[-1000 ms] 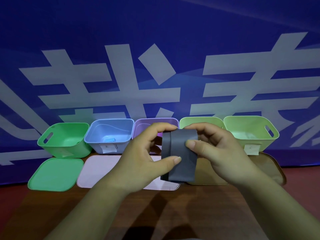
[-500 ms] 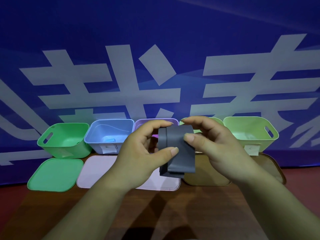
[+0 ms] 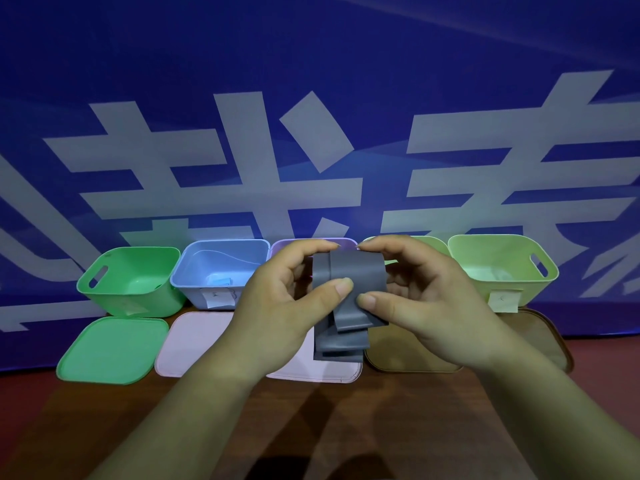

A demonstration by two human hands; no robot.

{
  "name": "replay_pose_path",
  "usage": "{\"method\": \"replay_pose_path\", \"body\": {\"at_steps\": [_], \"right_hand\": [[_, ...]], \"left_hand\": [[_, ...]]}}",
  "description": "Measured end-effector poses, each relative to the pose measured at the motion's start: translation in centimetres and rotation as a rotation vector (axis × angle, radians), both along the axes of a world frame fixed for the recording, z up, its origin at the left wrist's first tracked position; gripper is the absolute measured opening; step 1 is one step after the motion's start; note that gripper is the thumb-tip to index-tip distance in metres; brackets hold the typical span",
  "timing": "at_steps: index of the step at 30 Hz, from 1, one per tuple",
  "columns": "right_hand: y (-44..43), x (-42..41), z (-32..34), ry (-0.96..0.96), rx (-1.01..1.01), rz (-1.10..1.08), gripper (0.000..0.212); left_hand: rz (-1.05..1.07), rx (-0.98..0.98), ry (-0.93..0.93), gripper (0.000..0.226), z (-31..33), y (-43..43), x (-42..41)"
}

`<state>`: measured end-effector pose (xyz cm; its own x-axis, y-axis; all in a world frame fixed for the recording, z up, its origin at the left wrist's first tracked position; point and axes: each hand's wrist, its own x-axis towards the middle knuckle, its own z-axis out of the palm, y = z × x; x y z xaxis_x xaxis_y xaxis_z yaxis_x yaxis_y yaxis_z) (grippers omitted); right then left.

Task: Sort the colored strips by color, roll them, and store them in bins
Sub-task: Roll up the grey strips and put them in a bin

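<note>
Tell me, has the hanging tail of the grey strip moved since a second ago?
Yes. The grey strip has shortened upward: its tail, judged against the pink lid, ends higher as both hands roll it.

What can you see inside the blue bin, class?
Inside the blue bin, a small blue piece lies on the floor near the front wall, probably a strip. Its shape is unclear, and the front wall hides the floor just behind it.
</note>
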<state>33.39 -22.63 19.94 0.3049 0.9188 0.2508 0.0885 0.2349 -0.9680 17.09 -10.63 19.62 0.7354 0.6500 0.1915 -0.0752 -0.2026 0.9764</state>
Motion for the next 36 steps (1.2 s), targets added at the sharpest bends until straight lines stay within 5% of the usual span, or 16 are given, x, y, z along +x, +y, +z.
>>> {"method": "replay_pose_path", "body": {"at_steps": [8, 17, 20, 30, 36], "right_hand": [[-0.1, -0.2, 0.4, 0.024, -0.044, -0.070, 0.042], [-0.2, -0.6, 1.1, 0.060, -0.107, -0.059, 0.024], [-0.2, -0.5, 0.9, 0.026, -0.124, -0.081, 0.032], [-0.6, -0.8, 0.8, -0.105, 0.054, -0.080, 0.030], [-0.5, -1.1, 0.9, -0.078, 0.046, -0.178, 0.024]], "left_hand": [[-0.102, 0.077, 0.039, 0.058, 0.4, -0.1, -0.7], [-0.071, 0.033, -0.018, 0.048, 0.2, -0.5, -0.7], [-0.037, 0.018, -0.032, 0.048, 0.1, -0.6, -0.6], [-0.029, -0.108, -0.049, 0.040, 0.0, -0.5, -0.1], [-0.041, -0.009, 0.056, 0.036, 0.1, -0.6, -0.2]]}}
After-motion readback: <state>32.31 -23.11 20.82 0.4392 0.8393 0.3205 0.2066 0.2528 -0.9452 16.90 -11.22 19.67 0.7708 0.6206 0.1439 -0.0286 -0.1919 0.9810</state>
